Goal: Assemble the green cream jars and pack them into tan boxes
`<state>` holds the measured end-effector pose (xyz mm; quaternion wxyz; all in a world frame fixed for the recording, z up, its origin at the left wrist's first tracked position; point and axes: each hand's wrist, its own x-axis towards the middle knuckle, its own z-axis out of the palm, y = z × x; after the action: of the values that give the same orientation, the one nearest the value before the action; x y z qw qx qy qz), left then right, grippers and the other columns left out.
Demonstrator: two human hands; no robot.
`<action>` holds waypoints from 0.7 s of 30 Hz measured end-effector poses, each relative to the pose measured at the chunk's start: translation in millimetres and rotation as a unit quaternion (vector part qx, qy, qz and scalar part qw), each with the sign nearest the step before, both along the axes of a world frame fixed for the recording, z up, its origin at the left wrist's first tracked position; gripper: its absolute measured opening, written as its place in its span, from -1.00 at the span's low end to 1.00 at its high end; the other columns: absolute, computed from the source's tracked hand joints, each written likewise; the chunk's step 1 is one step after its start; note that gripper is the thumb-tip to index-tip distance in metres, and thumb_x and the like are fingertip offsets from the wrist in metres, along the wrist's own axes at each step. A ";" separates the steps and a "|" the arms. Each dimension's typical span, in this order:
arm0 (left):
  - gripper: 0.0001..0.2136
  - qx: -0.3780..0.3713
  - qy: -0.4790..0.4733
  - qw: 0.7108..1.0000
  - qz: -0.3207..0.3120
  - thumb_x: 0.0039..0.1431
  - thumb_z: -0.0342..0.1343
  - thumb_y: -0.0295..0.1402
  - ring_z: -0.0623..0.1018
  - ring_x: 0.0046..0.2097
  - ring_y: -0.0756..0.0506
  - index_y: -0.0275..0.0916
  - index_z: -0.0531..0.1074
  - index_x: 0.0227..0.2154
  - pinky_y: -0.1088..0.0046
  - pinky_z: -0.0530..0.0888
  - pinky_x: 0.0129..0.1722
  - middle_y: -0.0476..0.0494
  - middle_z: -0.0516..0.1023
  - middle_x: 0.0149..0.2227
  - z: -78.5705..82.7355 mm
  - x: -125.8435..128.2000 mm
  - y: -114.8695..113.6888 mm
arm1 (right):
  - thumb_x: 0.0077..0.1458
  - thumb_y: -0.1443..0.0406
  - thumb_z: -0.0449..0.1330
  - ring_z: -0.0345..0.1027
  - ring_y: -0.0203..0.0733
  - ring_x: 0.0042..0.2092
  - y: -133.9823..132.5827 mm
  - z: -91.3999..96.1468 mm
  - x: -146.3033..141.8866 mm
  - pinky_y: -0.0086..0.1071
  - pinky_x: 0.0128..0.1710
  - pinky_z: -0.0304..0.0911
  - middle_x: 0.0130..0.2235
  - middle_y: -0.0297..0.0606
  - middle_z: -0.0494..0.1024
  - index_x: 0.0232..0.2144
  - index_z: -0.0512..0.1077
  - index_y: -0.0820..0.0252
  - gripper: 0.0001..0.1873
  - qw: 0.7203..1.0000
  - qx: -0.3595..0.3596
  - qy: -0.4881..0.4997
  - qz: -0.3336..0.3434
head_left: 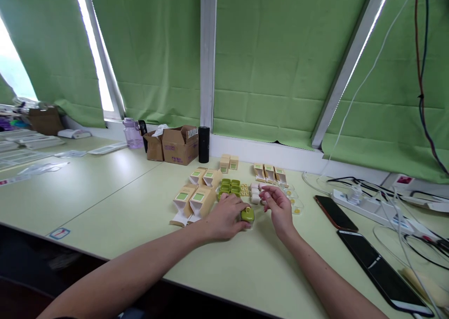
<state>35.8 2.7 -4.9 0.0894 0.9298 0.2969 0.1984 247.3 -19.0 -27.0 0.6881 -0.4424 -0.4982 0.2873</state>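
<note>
Green curtains hang behind a pale tabletop. The left hand curls over a small green case, pinning it to the tabletop just inside the right hand. That hand's fingertips are drawn together above it, but I cannot tell whether they hold anything. White pieces and more green cases lie just beyond both hands, and tan cartons lie beyond the left wrist. The smooth case probably needs light, steady downward pressure to stop it sliding.

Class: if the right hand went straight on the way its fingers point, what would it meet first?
Probably the small white blocks just beyond the right hand, though depth is unclear.
</note>
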 end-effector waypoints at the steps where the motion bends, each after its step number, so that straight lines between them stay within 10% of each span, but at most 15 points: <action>1: -0.61 0.001 0.001 1.000 -0.001 0.25 0.37 -0.12 0.50 0.08 -0.28 -0.13 0.52 0.06 0.13 0.28 0.09 -0.16 0.61 -0.02 0.1 0.0 -0.1 | 0.13 -0.04 0.37 0.46 -0.10 -0.27 -0.1 0.1 -0.1 -0.36 -0.46 0.30 -0.27 -0.18 0.63 -0.11 0.58 0.12 -0.57 1.000 -0.001 0.001 0.000; 21: -0.62 0.051 -0.125 0.989 0.058 0.50 -0.03 -0.17 0.42 0.24 -0.32 -0.17 0.37 0.24 0.01 0.32 0.26 -0.28 0.52 0.21 19.6 -8.2 6.0 | 0.09 -0.08 0.37 0.44 -0.13 -0.32 -1.7 1.6 0.0 -0.39 -0.51 0.23 -0.35 -0.22 0.61 -0.16 0.58 0.14 -0.54 1.000 -0.030 0.008 -0.003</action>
<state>27.6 8.7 14.7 0.0663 0.8822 0.3264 0.3328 247.3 -20.6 -25.4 0.6795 -0.4617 -0.4825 0.3036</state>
